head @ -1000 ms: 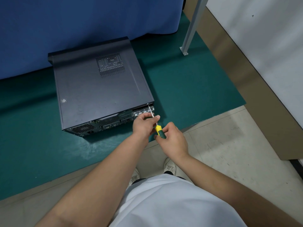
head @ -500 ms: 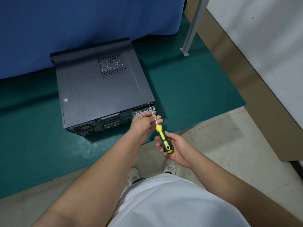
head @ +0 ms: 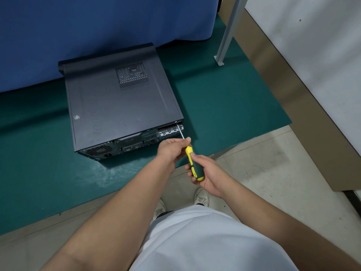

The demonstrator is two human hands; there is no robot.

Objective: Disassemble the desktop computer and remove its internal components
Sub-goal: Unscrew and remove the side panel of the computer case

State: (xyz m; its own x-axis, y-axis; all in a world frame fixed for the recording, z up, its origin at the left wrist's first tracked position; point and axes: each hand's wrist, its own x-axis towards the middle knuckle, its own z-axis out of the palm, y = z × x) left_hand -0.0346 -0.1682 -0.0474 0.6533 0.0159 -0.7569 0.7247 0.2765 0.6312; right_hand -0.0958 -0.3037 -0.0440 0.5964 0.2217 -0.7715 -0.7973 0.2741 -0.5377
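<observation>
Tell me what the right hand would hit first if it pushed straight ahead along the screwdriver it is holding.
The right hand would probably run into the left hand, which pinches the screwdriver shaft just ahead of it. Beyond that lies the rear top corner of the computer case, where the tip sits.

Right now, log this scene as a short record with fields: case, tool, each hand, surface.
case: dark computer lying flat, cover on, rear ports facing the person
tool: screwdriver, yellow and green handle, tip at the case's rear top right corner
left hand: pinches the shaft near the handle
right hand: grips the handle
surface: green mat on the floor
behind: blue cloth; metal post to the right
</observation>
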